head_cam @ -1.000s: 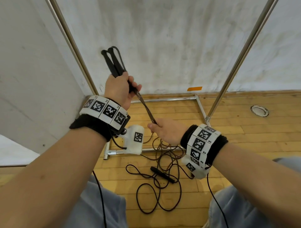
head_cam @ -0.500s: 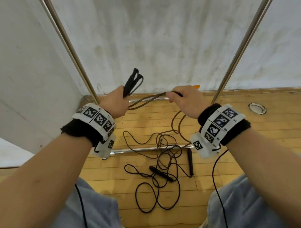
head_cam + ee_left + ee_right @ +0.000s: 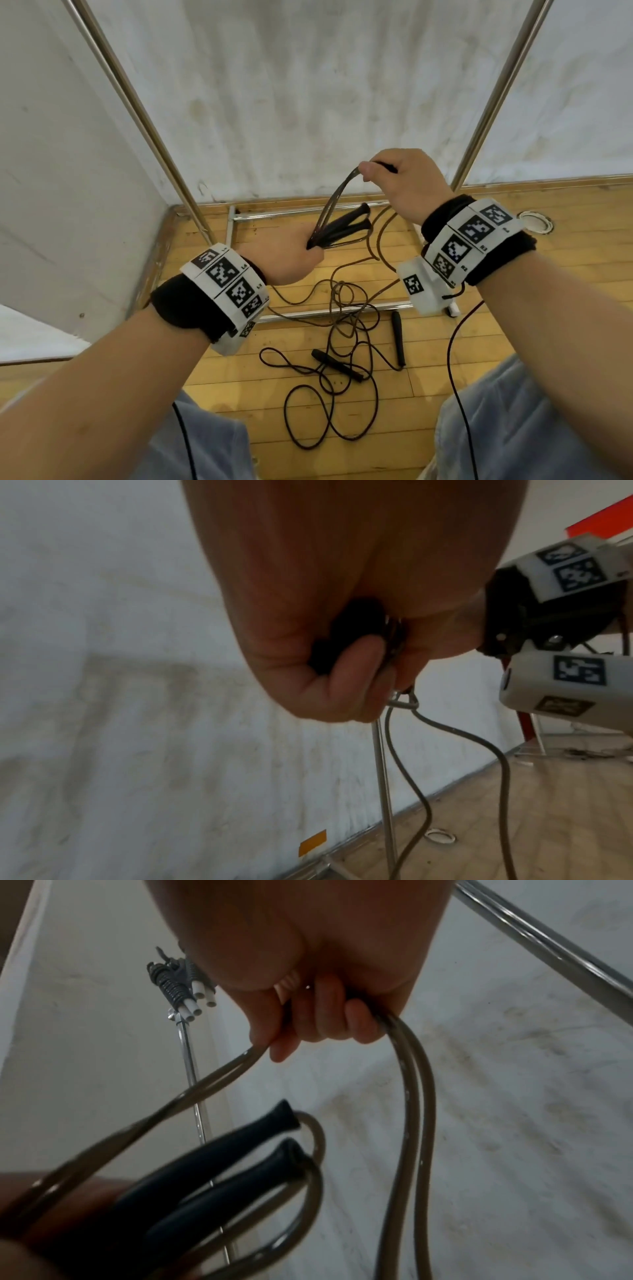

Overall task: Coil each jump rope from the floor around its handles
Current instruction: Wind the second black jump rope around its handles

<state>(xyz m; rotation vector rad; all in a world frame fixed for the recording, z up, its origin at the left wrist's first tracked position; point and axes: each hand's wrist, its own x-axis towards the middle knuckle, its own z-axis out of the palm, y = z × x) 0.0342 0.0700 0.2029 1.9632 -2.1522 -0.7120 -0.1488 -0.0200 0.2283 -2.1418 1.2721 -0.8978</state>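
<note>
My left hand (image 3: 291, 255) clamps both black handles (image 3: 346, 226); my right hand (image 3: 402, 185) pinches the doubled cord (image 3: 411, 1096) above them. It looks light, floppy, glossy: grip firmly.

Two black foam-grip rope handles (image 3: 346, 224) trail a glossy brown plastic cord (image 3: 416, 1096) above the honey-yellow wooden plank floor (image 3: 565, 240), with black-and-white checker-patterned wrist bands (image 3: 469, 240).
</note>
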